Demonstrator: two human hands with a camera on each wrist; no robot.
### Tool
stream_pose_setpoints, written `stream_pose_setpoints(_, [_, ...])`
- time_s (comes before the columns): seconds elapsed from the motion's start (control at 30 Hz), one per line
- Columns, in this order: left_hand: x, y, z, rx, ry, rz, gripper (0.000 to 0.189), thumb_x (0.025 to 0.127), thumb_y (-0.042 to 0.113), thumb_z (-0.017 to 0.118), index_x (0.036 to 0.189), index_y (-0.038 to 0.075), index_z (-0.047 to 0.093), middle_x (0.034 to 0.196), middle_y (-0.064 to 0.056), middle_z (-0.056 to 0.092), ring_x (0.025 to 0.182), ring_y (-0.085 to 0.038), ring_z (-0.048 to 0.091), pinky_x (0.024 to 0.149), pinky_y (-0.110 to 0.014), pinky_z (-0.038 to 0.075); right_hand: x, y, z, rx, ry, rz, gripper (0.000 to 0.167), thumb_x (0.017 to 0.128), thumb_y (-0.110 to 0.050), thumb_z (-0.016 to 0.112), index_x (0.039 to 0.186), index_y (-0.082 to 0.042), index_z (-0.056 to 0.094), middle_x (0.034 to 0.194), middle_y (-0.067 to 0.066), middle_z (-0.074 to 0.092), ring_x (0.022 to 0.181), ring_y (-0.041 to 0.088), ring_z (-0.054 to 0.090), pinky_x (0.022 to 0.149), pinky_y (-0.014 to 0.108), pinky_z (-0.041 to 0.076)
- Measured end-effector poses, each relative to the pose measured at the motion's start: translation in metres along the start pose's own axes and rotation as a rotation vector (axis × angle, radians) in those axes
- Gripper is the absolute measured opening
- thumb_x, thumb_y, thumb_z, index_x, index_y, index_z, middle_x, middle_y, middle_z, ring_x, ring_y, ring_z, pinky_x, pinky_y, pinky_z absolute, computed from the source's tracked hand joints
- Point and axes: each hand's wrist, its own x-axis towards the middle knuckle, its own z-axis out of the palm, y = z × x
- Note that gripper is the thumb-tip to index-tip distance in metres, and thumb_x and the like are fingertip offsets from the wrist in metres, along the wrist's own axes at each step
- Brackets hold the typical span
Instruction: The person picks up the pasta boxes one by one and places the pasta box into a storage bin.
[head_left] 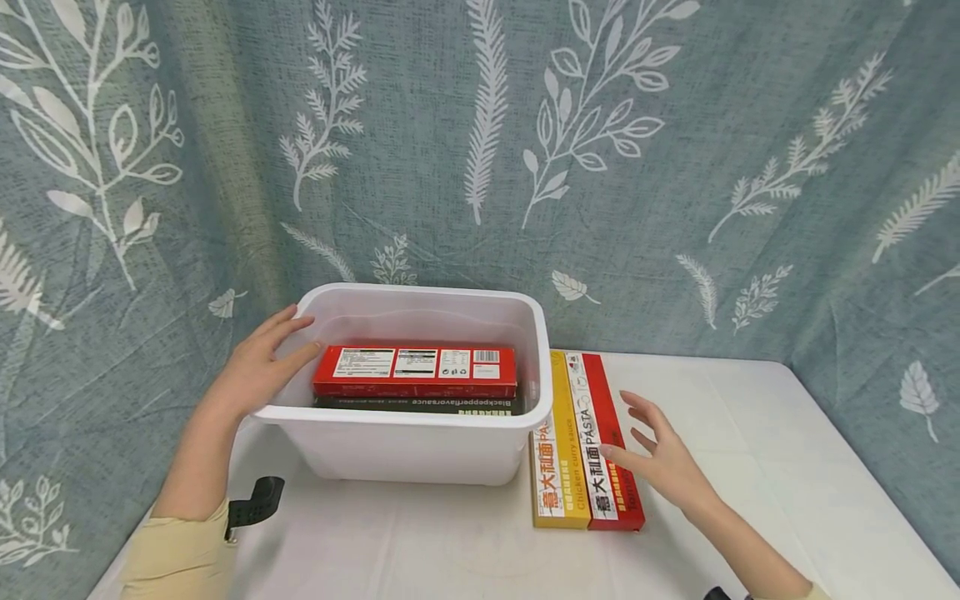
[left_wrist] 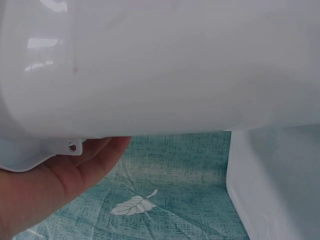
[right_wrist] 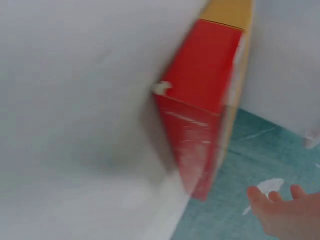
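My left hand (head_left: 262, 367) rests at the left rim of a white plastic bin (head_left: 397, 450), fingers extended and spread; in the left wrist view the bin wall (left_wrist: 165, 70) hides part of that hand (left_wrist: 65, 180). Inside the bin lie a red pasta box (head_left: 416, 386) and, partly covered, a black pepper sauce box (head_left: 420, 406). To the bin's right, a red pasta box (head_left: 611, 467) lies alongside a yellow chicken curry pasta box (head_left: 572, 483). Above the red one's right edge, my right hand (head_left: 663, 458) hovers with parted fingers, holding nothing.
A white-covered table (head_left: 720, 408) carries the bin and boxes. A blue-green leaf-patterned cloth (head_left: 420, 183) hangs behind and at both sides. The bin's right side overhangs part of the yellow box.
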Motion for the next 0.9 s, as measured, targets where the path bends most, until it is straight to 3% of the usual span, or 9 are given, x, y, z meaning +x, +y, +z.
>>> stream_pose_setpoints(0.23, [-0.001, 0.000, -0.001, -0.012, -0.014, -0.011, 0.070, 0.101, 0.044, 0.048, 0.151, -0.002, 0.029, 0.161, -0.022, 0.008, 0.141, -0.053, 0.011, 0.100, -0.076, 0.020, -0.008, 0.016, 0.004, -0.014, -0.034, 0.129, 0.096, 0.082, -0.028, 0.079, 0.154, -0.015, 0.018, 0.156, 0.019, 0.017, 0.143, 0.042, 0.020, 0.109, 0.056, 0.031])
stream_pose_setpoints(0.47, [-0.001, -0.002, 0.000, -0.020, -0.015, -0.007, 0.069, 0.101, 0.043, 0.048, 0.151, -0.001, 0.029, 0.161, -0.022, 0.008, 0.141, -0.053, 0.011, 0.099, -0.076, 0.020, -0.012, 0.029, 0.013, -0.057, -0.062, 0.131, 0.108, 0.076, -0.029, 0.084, 0.155, -0.010, 0.012, 0.157, 0.018, 0.016, 0.143, 0.040, 0.017, 0.109, 0.054, 0.031])
stream_pose_setpoints(0.7, [0.000, -0.002, 0.000, -0.017, -0.019, -0.007, 0.070, 0.101, 0.043, 0.048, 0.151, -0.001, 0.029, 0.161, -0.022, 0.007, 0.141, -0.053, 0.010, 0.099, -0.077, 0.020, -0.020, 0.036, 0.020, -0.099, -0.092, 0.146, 0.115, 0.074, -0.032, 0.085, 0.155, -0.005, 0.008, 0.154, 0.023, 0.018, 0.138, 0.049, 0.027, 0.106, 0.058, 0.035])
stream_pose_setpoints(0.9, [0.001, -0.001, -0.001, -0.026, -0.021, -0.005, 0.070, 0.101, 0.044, 0.048, 0.151, -0.001, 0.029, 0.161, -0.021, 0.007, 0.142, -0.053, 0.010, 0.099, -0.077, 0.019, -0.024, 0.040, 0.025, -0.131, -0.118, 0.141, 0.124, 0.070, -0.037, 0.087, 0.154, 0.000, 0.003, 0.155, 0.023, 0.018, 0.138, 0.041, 0.027, 0.108, 0.061, 0.027])
